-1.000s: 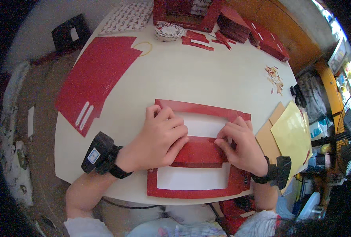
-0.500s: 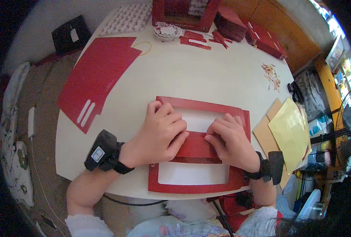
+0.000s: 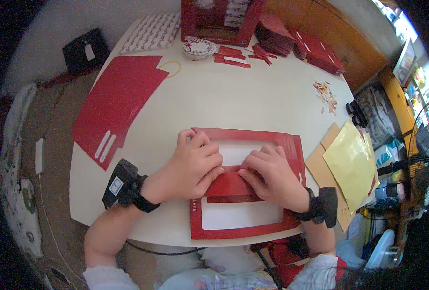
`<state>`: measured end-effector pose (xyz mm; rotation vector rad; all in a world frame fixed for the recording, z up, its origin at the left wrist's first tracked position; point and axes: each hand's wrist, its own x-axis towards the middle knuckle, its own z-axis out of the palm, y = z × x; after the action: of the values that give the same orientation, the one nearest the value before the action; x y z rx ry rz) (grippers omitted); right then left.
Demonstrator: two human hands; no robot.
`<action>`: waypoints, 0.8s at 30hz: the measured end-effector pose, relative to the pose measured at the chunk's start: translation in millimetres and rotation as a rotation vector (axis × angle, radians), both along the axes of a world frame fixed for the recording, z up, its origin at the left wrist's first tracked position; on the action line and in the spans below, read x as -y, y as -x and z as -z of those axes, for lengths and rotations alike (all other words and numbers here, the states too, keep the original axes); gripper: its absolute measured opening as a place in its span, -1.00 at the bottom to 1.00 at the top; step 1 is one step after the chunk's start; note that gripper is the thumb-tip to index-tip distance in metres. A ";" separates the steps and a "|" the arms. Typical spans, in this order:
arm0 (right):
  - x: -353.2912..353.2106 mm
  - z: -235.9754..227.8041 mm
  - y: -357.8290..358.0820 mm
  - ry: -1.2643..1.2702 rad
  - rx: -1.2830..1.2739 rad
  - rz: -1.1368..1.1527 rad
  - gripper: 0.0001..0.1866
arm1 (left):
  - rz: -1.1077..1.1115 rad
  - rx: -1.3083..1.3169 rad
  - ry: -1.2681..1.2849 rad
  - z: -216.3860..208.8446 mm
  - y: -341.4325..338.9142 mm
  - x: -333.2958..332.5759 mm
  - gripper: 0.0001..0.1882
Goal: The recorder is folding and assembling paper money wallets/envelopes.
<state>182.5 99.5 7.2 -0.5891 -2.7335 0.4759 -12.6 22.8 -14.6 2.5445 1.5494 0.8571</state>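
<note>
A red cardboard box blank [image 3: 243, 233] with two rectangular window cut-outs lies before me at the table's near edge, white showing through both windows. A red middle panel [image 3: 229, 187] runs between the windows and looks slightly raised along its near edge. My left hand [image 3: 195, 163] is closed over the blank's left side, its thumb and fingertips pressed at the panel's far edge. Beside it, my right hand [image 3: 273, 178] is closed on the same panel, fingers curled along the fold. A dark strap device sits on each wrist. The undersides of my fingers are hidden.
On the left lies a flat red cardboard sheet [image 3: 117, 96] near a yellow rubber band [image 3: 172, 69]. Red strips [image 3: 233, 57], a bowl of scraps [image 3: 198, 49] and stacked red card [image 3: 318, 52] stand at the back. Yellow sheets [image 3: 350, 162] lie at right, past small scraps [image 3: 325, 96].
My right hand has slid left along the middle panel, closer to my left hand. The blank has turned slightly, its near left corner shifting right. The whole view has tilted a little.
</note>
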 end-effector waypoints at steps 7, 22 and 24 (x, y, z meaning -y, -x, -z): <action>-2.6 2.8 -0.5 -0.013 -0.015 -0.019 -0.82 | 0.061 0.013 -0.002 0.9 7.1 -0.8 -0.92; -25.5 -9.4 -30.3 -0.013 0.042 -0.026 -0.89 | 0.072 0.049 -0.082 1.2 17.7 -7.6 -0.88; -21.5 -10.9 -27.2 0.008 0.048 -0.014 -0.86 | -0.004 0.069 -0.134 0.4 13.5 -6.3 -0.80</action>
<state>209.7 121.0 18.1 -0.5915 -2.7836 0.4828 -26.1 29.2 -15.0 2.5704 1.5271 1.0723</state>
